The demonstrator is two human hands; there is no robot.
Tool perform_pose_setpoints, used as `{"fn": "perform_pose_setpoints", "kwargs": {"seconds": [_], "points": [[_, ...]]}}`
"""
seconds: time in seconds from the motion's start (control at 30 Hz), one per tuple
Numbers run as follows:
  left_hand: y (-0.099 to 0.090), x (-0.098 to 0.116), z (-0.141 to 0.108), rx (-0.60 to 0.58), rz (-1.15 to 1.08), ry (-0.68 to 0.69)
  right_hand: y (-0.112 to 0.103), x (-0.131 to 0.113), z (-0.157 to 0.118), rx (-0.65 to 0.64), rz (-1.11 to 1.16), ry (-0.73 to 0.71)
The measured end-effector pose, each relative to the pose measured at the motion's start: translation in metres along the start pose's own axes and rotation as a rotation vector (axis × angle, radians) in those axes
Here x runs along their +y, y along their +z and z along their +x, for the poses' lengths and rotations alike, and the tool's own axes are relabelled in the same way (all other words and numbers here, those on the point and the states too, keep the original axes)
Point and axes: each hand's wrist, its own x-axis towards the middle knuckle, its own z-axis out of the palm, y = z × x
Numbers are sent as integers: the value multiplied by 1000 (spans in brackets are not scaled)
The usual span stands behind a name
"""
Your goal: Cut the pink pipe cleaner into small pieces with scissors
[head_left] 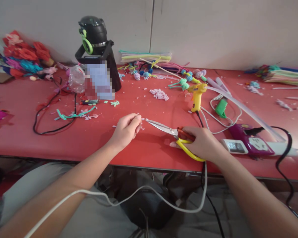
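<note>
Near the front edge of the red table (144, 150), my left hand (129, 128) is closed in a pinch. A small pale pink piece (143, 119) shows at its fingertips. My right hand (201, 142) grips scissors (164, 128) by their red and yellow handles. The silver blades point left, their tips right beside the pale piece. It is too small to tell whether the tips touch it. A pile of short pale pink pieces (159, 94) lies beyond the hands, with a few bits scattered around my left fingertips.
A yellow glue gun (196, 97) stands beyond my right hand, near a green plug (221, 108) and a purple power strip (253, 140). A black bottle (95, 33) is at the back left. Fuzzy stems (146, 58) lie along the wall. A white cable (144, 187) hangs across the front.
</note>
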Motion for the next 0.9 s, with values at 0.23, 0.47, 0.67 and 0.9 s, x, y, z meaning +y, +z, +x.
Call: {"fn": "perform_pose_setpoints", "kwargs": {"seconds": [0.23,0.47,0.67,0.9], "points": [[0,0,1,-14,3,35,0,-2,1,33,-5,1],[0,0,0,-3,24,49,-2,-4,1,-7,-9,18],[1,0,-1,0,66,77,-2,-2,2,-13,-21,23],[1,0,-1,-2,86,89,0,-1,3,12,-35,8]]}}
